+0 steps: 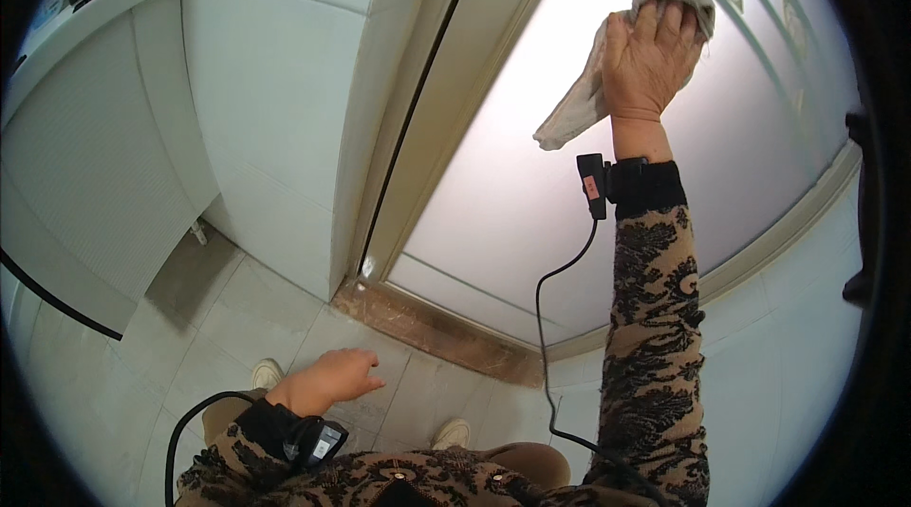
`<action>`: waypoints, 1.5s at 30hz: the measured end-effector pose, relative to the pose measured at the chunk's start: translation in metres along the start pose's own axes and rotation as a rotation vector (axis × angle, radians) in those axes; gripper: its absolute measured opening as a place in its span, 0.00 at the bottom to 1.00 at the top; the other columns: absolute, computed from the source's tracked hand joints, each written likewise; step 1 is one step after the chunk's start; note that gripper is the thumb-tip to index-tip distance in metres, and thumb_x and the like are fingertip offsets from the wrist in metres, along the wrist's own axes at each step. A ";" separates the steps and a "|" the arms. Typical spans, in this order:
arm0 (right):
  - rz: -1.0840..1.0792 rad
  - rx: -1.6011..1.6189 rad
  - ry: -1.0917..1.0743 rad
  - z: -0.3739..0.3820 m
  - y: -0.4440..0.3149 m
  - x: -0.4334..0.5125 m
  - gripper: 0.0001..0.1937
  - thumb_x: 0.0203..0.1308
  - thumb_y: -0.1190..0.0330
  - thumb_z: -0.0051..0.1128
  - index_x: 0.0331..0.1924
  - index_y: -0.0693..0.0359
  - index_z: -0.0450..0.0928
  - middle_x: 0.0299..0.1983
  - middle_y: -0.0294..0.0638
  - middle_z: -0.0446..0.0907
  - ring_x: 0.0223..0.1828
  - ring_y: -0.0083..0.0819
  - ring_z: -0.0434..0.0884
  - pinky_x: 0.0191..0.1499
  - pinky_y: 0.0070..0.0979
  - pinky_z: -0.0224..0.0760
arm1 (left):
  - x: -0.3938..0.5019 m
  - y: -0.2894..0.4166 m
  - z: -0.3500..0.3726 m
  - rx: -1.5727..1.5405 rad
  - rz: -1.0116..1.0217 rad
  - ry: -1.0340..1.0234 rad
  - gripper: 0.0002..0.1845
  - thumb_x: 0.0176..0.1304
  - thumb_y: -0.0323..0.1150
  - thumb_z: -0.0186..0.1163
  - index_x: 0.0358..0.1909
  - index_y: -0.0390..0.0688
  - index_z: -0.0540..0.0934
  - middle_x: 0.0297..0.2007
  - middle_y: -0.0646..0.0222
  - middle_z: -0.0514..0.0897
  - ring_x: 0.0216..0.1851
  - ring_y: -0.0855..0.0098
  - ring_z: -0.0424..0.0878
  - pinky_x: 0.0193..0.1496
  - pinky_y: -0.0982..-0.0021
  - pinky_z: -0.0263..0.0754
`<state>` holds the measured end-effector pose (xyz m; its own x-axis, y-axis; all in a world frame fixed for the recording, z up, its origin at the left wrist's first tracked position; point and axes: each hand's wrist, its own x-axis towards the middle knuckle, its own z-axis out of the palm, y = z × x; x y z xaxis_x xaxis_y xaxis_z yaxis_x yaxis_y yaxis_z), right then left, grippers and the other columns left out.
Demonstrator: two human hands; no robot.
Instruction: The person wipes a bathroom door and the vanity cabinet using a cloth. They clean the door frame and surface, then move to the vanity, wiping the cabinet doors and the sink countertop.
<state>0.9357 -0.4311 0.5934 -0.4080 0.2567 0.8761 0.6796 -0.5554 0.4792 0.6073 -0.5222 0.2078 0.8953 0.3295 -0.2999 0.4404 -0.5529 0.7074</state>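
My right hand (649, 58) presses a grey cloth (580, 105) flat against the frosted glass panel (498, 208) of a door. Part of the cloth bunches above my fingertips, and a loose end hangs down to the left of my wrist. Decorative green lines and patterned shapes cross the upper right of the glass. Low in front of my body, my left hand (333, 380) hovers over the floor with nothing in it, its thumb and fingers apart. Each wrist wears a black strap with a device and a cable.
A metal door frame (441, 129) borders the glass, with a brown stone threshold (434, 336) below. White wall tiles (274, 80) stand to the left, then a pale cabinet (92, 165) with items on top. My shoes (452, 434) rest on grey floor tiles (249, 307).
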 end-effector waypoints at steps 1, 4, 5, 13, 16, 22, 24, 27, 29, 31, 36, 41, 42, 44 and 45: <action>-0.036 -0.002 -0.027 0.001 -0.005 0.001 0.27 0.65 0.49 0.48 0.64 0.53 0.71 0.69 0.45 0.61 0.72 0.47 0.54 0.73 0.56 0.37 | -0.002 0.001 -0.002 -0.003 -0.010 0.004 0.26 0.65 0.50 0.59 0.54 0.38 0.77 0.51 0.54 0.80 0.53 0.51 0.77 0.56 0.57 0.72; -0.189 0.058 -0.020 0.004 -0.022 -0.002 0.30 0.63 0.44 0.51 0.64 0.52 0.71 0.69 0.44 0.61 0.73 0.46 0.54 0.73 0.55 0.37 | -0.008 0.007 -0.009 -0.024 -0.026 -0.020 0.26 0.65 0.49 0.58 0.54 0.38 0.77 0.52 0.53 0.80 0.53 0.51 0.77 0.56 0.57 0.72; -0.170 0.072 -0.088 0.002 -0.027 0.001 0.33 0.61 0.41 0.52 0.64 0.51 0.71 0.70 0.43 0.59 0.74 0.45 0.52 0.73 0.55 0.35 | -0.015 0.012 -0.012 -0.027 -0.026 -0.027 0.26 0.65 0.49 0.58 0.54 0.38 0.77 0.52 0.53 0.80 0.53 0.51 0.77 0.56 0.56 0.72; -0.506 0.308 -0.338 -0.042 -0.022 -0.014 0.43 0.49 0.31 0.56 0.67 0.48 0.68 0.73 0.39 0.58 0.77 0.38 0.47 0.78 0.40 0.29 | -0.017 0.015 -0.018 -0.061 -0.050 -0.030 0.24 0.65 0.47 0.59 0.53 0.37 0.77 0.52 0.52 0.80 0.53 0.50 0.77 0.55 0.56 0.72; -0.651 0.250 -0.470 -0.050 -0.002 -0.010 0.40 0.47 0.39 0.64 0.66 0.43 0.69 0.72 0.34 0.59 0.76 0.32 0.50 0.79 0.37 0.32 | -0.011 0.009 -0.010 -0.055 0.011 -0.007 0.24 0.64 0.47 0.59 0.52 0.37 0.77 0.51 0.52 0.81 0.53 0.50 0.77 0.55 0.56 0.72; -0.754 0.386 -0.209 -0.062 -0.001 0.011 0.19 0.45 0.71 0.68 0.45 0.51 0.79 0.50 0.32 0.79 0.54 0.33 0.75 0.59 0.36 0.67 | -0.002 0.007 -0.001 -0.059 0.117 0.106 0.22 0.61 0.47 0.61 0.47 0.38 0.80 0.44 0.53 0.84 0.47 0.50 0.81 0.50 0.54 0.75; -0.589 0.531 -0.394 -0.076 -0.004 0.019 0.17 0.47 0.74 0.65 0.44 0.54 0.78 0.48 0.35 0.79 0.51 0.35 0.76 0.55 0.33 0.71 | 0.003 0.006 0.000 -0.068 0.081 0.102 0.23 0.60 0.48 0.62 0.46 0.38 0.80 0.44 0.52 0.84 0.47 0.49 0.81 0.49 0.53 0.75; -0.068 0.916 -0.828 -0.106 -0.001 0.012 0.11 0.58 0.75 0.55 0.46 0.63 0.77 0.41 0.42 0.80 0.41 0.35 0.80 0.47 0.28 0.75 | 0.008 0.008 0.003 -0.087 0.104 0.132 0.23 0.60 0.48 0.62 0.46 0.38 0.80 0.44 0.53 0.84 0.47 0.49 0.81 0.48 0.53 0.75; 0.495 1.141 -1.221 -0.125 0.005 -0.008 0.13 0.62 0.74 0.53 0.50 0.65 0.77 0.41 0.43 0.81 0.39 0.32 0.81 0.44 0.27 0.76 | 0.010 0.009 0.005 -0.114 0.100 0.127 0.22 0.59 0.48 0.62 0.45 0.38 0.80 0.44 0.53 0.84 0.47 0.49 0.81 0.48 0.53 0.75; 0.872 1.208 -1.333 -0.136 0.012 -0.039 0.15 0.62 0.74 0.54 0.53 0.67 0.76 0.44 0.45 0.81 0.40 0.30 0.81 0.41 0.26 0.77 | 0.011 0.013 0.004 -0.125 0.109 0.120 0.22 0.59 0.48 0.62 0.45 0.38 0.80 0.44 0.53 0.84 0.47 0.50 0.81 0.48 0.53 0.75; 1.576 1.433 -0.895 -0.146 0.046 -0.093 0.16 0.69 0.66 0.50 0.54 0.68 0.74 0.45 0.45 0.81 0.42 0.34 0.83 0.42 0.29 0.80 | 0.007 0.018 -0.004 -0.090 0.080 0.099 0.22 0.59 0.48 0.61 0.45 0.38 0.80 0.43 0.53 0.84 0.46 0.50 0.81 0.47 0.54 0.75; 1.251 1.592 -0.321 -0.114 0.117 -0.012 0.16 0.71 0.60 0.48 0.50 0.65 0.73 0.43 0.44 0.80 0.40 0.35 0.84 0.43 0.32 0.82 | 0.002 0.017 -0.008 -0.074 0.053 0.087 0.22 0.59 0.48 0.61 0.44 0.38 0.80 0.43 0.52 0.84 0.45 0.49 0.81 0.47 0.53 0.75; 1.035 1.486 -0.154 -0.097 0.119 0.008 0.17 0.71 0.59 0.49 0.50 0.66 0.73 0.43 0.44 0.79 0.39 0.35 0.84 0.41 0.31 0.82 | 0.002 0.017 -0.007 -0.078 0.042 0.096 0.23 0.58 0.48 0.61 0.44 0.38 0.80 0.43 0.51 0.84 0.45 0.49 0.81 0.46 0.53 0.75; 0.790 1.267 -0.002 -0.063 0.106 0.036 0.20 0.68 0.56 0.54 0.52 0.64 0.72 0.45 0.44 0.78 0.41 0.39 0.83 0.41 0.33 0.81 | 0.003 0.014 -0.004 -0.071 0.065 0.125 0.22 0.59 0.48 0.61 0.44 0.38 0.79 0.42 0.51 0.84 0.45 0.49 0.81 0.47 0.53 0.75; 0.594 1.229 -0.050 -0.047 0.094 0.041 0.22 0.65 0.54 0.57 0.54 0.63 0.72 0.47 0.45 0.78 0.45 0.41 0.82 0.43 0.36 0.80 | 0.004 0.012 -0.003 -0.054 0.055 0.124 0.22 0.59 0.48 0.61 0.44 0.38 0.79 0.42 0.51 0.84 0.45 0.49 0.81 0.47 0.53 0.75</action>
<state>0.9542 -0.5095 0.6718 0.1373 0.2707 0.9528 0.8526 0.4574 -0.2528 0.6156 -0.5258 0.2172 0.9012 0.3939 -0.1806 0.3836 -0.5315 0.7552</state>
